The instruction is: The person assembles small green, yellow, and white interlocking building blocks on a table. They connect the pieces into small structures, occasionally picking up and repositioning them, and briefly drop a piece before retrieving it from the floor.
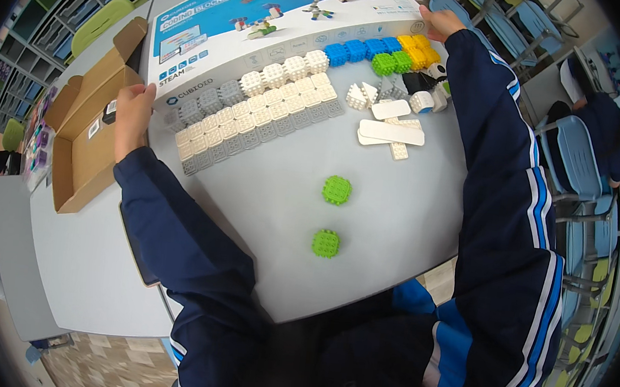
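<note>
Bright, even indoor light, soft shadows, sharp centre; heavy fisheye bend w/ black vignette at edges.

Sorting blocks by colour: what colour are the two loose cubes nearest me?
Green, both cubes; head view.

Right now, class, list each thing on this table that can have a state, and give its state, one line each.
Cardboard box: open, flaps out.
Kit box: lying flat, gripped at both ends.
Left hand: on the kit box's left end.
Right hand: on its right end.
Two green blocks: loose, apart.
White blocks: laid in rows.
</note>
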`<state>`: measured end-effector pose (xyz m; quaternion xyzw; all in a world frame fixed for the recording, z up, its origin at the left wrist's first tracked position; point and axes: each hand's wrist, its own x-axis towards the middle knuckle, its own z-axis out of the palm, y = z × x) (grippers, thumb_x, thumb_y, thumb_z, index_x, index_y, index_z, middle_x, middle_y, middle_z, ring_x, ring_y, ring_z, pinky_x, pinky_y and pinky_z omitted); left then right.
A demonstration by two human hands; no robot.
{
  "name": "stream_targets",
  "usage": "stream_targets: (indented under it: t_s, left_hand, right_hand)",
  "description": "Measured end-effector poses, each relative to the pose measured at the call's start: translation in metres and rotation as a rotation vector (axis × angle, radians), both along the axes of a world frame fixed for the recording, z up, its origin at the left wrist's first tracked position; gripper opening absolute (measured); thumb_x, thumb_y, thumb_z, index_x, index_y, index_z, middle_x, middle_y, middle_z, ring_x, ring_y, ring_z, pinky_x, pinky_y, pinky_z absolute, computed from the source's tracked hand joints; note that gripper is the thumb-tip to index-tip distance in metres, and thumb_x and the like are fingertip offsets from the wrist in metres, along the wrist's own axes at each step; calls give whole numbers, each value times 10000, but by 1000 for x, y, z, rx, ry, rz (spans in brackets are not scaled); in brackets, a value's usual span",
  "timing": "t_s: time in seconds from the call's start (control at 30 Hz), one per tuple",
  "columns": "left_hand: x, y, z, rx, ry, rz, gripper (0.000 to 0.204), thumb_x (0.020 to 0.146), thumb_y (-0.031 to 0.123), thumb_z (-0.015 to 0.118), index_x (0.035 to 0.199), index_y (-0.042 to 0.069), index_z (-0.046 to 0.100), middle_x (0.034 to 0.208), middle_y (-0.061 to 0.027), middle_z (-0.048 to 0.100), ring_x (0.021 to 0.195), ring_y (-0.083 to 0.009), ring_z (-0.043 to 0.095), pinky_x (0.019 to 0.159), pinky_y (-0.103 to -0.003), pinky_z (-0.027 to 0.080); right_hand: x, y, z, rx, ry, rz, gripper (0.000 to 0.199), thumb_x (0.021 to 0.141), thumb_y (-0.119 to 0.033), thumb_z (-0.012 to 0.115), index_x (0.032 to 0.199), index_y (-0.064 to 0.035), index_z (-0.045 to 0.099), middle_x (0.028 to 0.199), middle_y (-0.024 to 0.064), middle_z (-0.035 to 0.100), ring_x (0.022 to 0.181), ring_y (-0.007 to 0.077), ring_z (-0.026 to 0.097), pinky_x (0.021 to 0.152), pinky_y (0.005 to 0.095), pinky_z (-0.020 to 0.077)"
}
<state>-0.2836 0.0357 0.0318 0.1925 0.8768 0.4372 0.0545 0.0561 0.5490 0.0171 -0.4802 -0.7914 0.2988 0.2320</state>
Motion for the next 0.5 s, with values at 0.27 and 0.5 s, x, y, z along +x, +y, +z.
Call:
stream_targets:
  t_s: [0.27, 0.5]
  left_hand:
    - [9, -7, -3, -161, 428, 112, 268, 721, 80, 843, 885, -26, 659, 844, -197, 721, 819, -271, 708, 743, -371, 518]
    - [0, -9, -17, -90, 386, 87, 249, 747, 88, 854, 798, -25, 638, 719, -141, 708, 641, -226, 718, 637, -333, 521]
  right_hand:
    - [1, 3, -7, 86, -111, 45, 333, 963, -355, 679, 1231, -157, 678, 1001, 59, 720, 862, 156, 679, 722, 299, 521]
    - [18, 27, -21, 211, 53, 228, 247, 902, -266, 761, 1023, -61, 696, 846, 52, 718, 766, 153, 676, 684, 302, 512]
